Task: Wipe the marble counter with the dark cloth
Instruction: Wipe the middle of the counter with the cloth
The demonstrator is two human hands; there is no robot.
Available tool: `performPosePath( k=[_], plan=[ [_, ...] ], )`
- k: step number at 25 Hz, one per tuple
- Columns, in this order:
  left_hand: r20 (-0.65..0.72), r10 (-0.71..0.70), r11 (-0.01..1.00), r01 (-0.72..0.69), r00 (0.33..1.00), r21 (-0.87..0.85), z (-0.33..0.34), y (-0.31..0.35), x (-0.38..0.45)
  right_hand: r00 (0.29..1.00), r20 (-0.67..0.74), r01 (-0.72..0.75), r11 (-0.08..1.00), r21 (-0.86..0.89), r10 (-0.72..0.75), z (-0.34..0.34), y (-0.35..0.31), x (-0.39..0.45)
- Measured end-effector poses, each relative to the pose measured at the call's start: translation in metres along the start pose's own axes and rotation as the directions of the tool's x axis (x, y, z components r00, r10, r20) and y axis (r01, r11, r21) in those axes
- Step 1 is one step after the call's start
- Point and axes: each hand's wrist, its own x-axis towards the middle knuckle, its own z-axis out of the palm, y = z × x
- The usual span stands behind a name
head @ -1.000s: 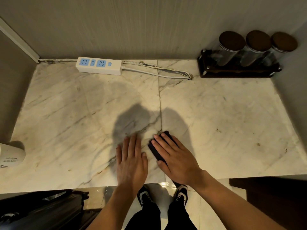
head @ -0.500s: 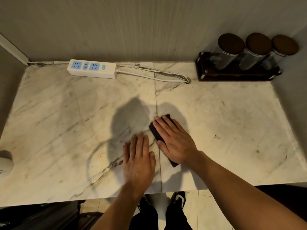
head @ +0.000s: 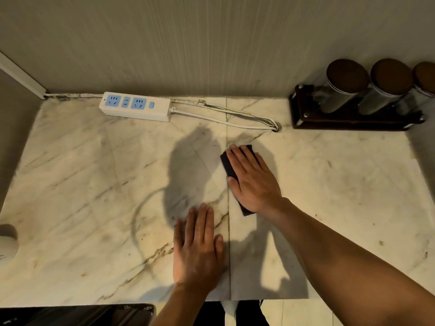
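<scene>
The marble counter is pale with grey and gold veins and a seam down its middle. A folded dark cloth lies on it just right of the seam, mostly hidden. My right hand presses flat on the cloth, fingers together and pointing toward the wall. Only the cloth's left edge and near corner show. My left hand rests flat on the bare marble, nearer the front edge and left of the seam, holding nothing.
A white power strip with blue sockets lies at the back, its cables running right into a hole. A dark rack with three lidded jars stands back right. A white round object sits at the left edge.
My right hand has slid the cloth away from me, from near the front edge toward the cables. My left hand has stayed flat near the front edge.
</scene>
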Motion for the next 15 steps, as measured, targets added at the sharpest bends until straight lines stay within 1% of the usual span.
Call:
performPosePath(
  k=[4,7,9,12,15],
  plan=[
    [0.022,-0.022,1.000,0.022,1.000,-0.008,-0.003,0.001,0.002,0.992,-0.026,-0.125,0.992,0.034,0.126,0.000,0.005,0.021],
    [0.025,-0.028,1.000,0.028,0.999,-0.014,-0.005,0.001,0.001,0.970,-0.044,-0.235,0.970,0.065,0.238,0.002,0.006,0.028],
    [0.028,-0.030,0.999,0.031,0.999,-0.014,-0.006,0.001,0.001,0.935,-0.076,-0.341,0.936,0.084,0.348,0.003,0.004,0.029],
    [0.032,-0.038,0.999,0.038,0.999,-0.015,-0.007,0.002,0.001,0.853,-0.100,-0.500,0.856,0.130,0.513,0.004,0.000,0.028],
    [0.025,-0.036,0.999,0.036,0.999,-0.010,-0.007,0.003,0.001,0.784,-0.110,-0.589,0.789,0.177,0.611,0.005,-0.006,0.023]
  ],
)
